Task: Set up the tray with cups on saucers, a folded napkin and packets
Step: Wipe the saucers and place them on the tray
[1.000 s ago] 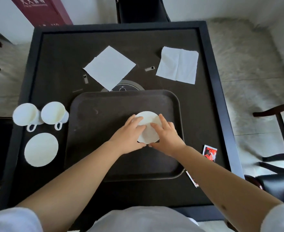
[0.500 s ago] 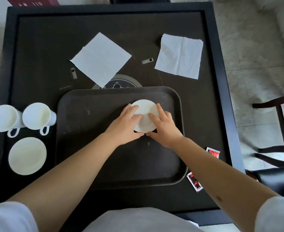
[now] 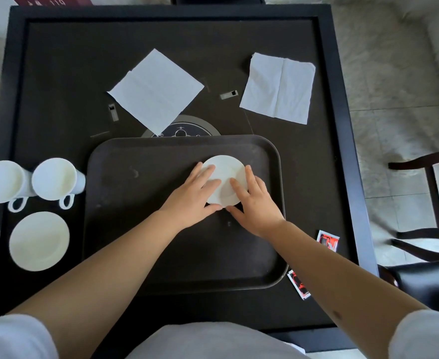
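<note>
Both hands, left (image 3: 196, 196) and right (image 3: 253, 206), rest flat-fingered on a saucer (image 3: 226, 177) at the tray's (image 3: 135, 255) far right. Step in hand: seating the first saucer. Next, probably fetching the second saucer (image 3: 39, 240), lying left of the tray.

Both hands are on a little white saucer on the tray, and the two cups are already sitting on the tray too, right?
Not quite. The left hand and right hand do rest on the saucer on the tray, but the head view shows the two cups standing off the tray, on the table to its left, above a second saucer.
</note>
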A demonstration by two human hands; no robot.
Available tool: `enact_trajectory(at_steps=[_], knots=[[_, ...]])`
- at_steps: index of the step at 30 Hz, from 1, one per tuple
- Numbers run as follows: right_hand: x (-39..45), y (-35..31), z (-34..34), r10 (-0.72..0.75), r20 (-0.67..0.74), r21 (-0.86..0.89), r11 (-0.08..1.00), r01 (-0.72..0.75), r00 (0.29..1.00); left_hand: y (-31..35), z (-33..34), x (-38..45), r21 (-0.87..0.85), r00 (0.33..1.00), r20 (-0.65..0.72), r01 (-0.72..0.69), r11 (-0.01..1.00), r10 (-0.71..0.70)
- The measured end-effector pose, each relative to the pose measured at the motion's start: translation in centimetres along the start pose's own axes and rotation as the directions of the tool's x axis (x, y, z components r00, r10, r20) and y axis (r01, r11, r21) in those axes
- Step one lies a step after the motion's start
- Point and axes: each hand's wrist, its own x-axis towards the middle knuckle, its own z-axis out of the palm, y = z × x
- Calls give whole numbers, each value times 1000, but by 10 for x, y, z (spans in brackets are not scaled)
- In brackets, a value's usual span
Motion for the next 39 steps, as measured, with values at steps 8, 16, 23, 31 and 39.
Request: enact_trajectory(at_steps=[8, 16, 23, 31, 39], knots=[[-9, 2, 5, 54, 20, 6, 999, -54, 998, 1, 6, 0, 41, 1000, 19, -17, 999, 16], [-16, -5, 4, 90, 18, -49, 995, -89, 996, 10, 10, -11, 193, 994, 75, 67, 979, -83], [-48, -23, -6, 119, 65, -217, 971, -102, 991, 21, 5, -63, 213, 984, 45, 158, 964, -171], [-95, -66, -5, 92, 166, -223, 973, -53, 982, 28, -1, -139, 205, 973, 23, 220, 954, -230], [-118, -116, 13, 34, 216, -248, 969, 21, 976, 13, -4, -214, 160, 958, -53, 288, 944, -284]])
